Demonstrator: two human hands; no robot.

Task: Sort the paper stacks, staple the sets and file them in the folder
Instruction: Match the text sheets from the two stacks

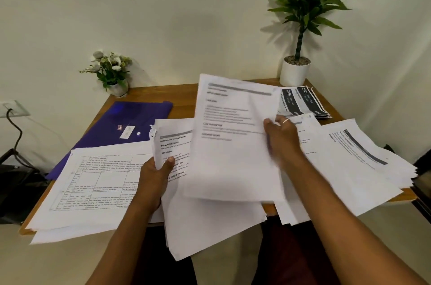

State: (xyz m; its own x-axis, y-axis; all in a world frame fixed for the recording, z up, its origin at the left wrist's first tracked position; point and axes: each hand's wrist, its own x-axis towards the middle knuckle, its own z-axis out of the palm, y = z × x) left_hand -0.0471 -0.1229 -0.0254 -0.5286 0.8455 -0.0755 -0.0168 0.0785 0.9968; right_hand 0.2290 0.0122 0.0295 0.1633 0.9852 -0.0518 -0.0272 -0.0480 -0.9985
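My left hand [155, 175] grips the left edge of a thick stack of printed papers [205, 221] held above the table's front edge. My right hand [281, 135] pinches the right edge of a single printed sheet [231, 144], lifted and blurred over that stack. A stack with table-grid pages [93, 182] lies at the left. Another fanned stack [349, 168] lies at the right. A purple folder [126, 126] lies flat at the back left, partly under the left papers. I see no stapler.
Dark-headed printed sheets [300, 101] sit at the back right of the wooden table [182, 91]. A white pot with a tall plant [295, 72] stands at the back right corner. A small flower pot [112, 74] stands at the back left. Papers overhang the table's front edge.
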